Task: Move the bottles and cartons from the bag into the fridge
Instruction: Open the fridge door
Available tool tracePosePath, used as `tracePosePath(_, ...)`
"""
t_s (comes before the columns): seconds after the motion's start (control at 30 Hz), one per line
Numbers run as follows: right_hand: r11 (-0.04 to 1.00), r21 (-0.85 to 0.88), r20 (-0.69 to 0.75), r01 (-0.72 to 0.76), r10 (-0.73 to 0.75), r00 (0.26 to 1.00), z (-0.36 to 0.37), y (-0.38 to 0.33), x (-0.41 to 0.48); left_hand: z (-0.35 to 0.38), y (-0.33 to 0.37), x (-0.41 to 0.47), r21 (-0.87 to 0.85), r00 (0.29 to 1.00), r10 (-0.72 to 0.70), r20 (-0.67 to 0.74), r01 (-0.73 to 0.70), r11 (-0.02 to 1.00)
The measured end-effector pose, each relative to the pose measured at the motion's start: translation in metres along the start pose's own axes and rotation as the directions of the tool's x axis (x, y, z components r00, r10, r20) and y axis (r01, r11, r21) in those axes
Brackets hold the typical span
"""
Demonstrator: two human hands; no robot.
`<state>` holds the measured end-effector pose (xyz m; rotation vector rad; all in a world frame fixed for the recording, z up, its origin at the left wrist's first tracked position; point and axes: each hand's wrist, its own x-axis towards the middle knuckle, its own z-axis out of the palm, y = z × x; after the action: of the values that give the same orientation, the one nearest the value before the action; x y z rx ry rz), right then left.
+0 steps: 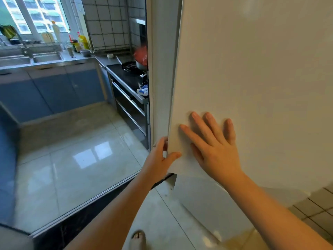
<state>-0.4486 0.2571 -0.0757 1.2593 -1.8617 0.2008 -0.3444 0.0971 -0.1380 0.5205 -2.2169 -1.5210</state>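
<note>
fridge door (252,69): right in front of me, big, hard, smooth, I think heavy | left hand (160,156): fingers curled round its edge, best spot to hold | right hand (214,150): flat on the slippery front, fingers straight | bag, bottles, cartons: I see none

steel double sink (47,58) under the window (36,15) with blue cabinet doors (54,91) below, yellow plastic bottle (83,41) on the counter beside it, black gas hob (129,66) off to the right
</note>
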Motion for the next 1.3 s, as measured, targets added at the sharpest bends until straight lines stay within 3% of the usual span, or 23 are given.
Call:
tracePosePath(0.23, 0.988, 0.148, 0.028, -0.053, 0.05, 0.998, -0.061, -0.028, -0.05, 0.006, 0.009, -0.09, 0.07, 0.999, 0.01, -0.041, -0.007, 0.997)
tracePosePath(0.47, 0.881, 0.395, 0.138, -0.259, 0.222, 0.965, -0.134, -0.064, -0.108, 0.023, 0.016, -0.177, 0.079, 1.0, 0.016, -0.002, -0.015, 0.997)
tracePosePath(0.6, 0.628, 0.616, 0.305, -0.475, 0.366, 0.879, -0.186, -0.09, -0.142, 0.038, 0.026, -0.227, 0.11, 0.999, 0.012, 0.047, -0.017, 0.994)
tracePosePath(0.7, 0.333, 0.739, 0.403, -0.586, 0.478, 0.78, -0.227, -0.108, -0.166, 0.048, 0.038, -0.263, 0.076, 0.992, 0.006, 0.127, -0.016, 0.997)
tracePosePath(0.77, 0.093, 0.769, 0.491, -0.632, 0.548, 0.677, -0.25, -0.116, -0.18, 0.053, 0.044, -0.285, 0.077, 0.979, 0.025, 0.201, -0.042, 0.996)
tracePosePath(0.87, -0.302, 0.768, 0.617, -0.565, 0.588, 0.524, -0.282, -0.125, -0.206, 0.065, 0.053, -0.317, 0.049, 0.941, 0.04, 0.336, -0.06, 0.997)
tracePosePath(0.93, -0.457, 0.753, 0.655, -0.473, 0.585, 0.477, -0.301, -0.126, -0.224, 0.076, 0.062, -0.336, 0.031, 0.905, 0.045, 0.422, -0.064, 0.997)
tracePosePath(1.17, -0.562, 0.732, 0.681, -0.383, 0.619, 0.393, -0.348, -0.109, -0.288, 0.125, 0.091, -0.377, 0.021, 0.794, 0.054, 0.605, -0.083, 0.996)
tracePosePath(1.3, -0.566, 0.739, 0.672, -0.366, 0.656, 0.342, -0.37, -0.092, -0.319, 0.158, 0.106, -0.396, 0.026, 0.736, 0.037, 0.676, -0.074, 0.997)
